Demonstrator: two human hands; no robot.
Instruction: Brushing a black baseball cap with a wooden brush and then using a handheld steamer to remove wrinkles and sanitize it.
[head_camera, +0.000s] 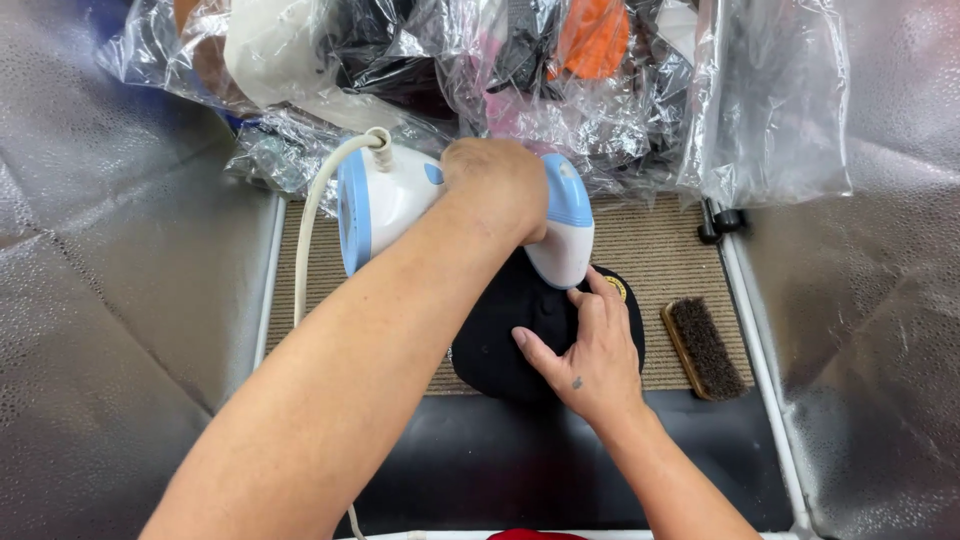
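A white and blue steamer (460, 215) was gripped by the left hand (497, 187) and pressed onto a black cap (500, 335), which was steadied by the flat, open right hand (590, 355), the steaming judged unfinished.

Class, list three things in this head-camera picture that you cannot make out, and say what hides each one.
1. Head view: the handle of the steamer is covered by the left hand.
2. Head view: much of the black cap lies under the right hand and the steamer's nozzle.
3. Head view: the clothes in the plastic bags blur behind crinkled film.
4. Head view: a red thing is cut off by the bottom edge.
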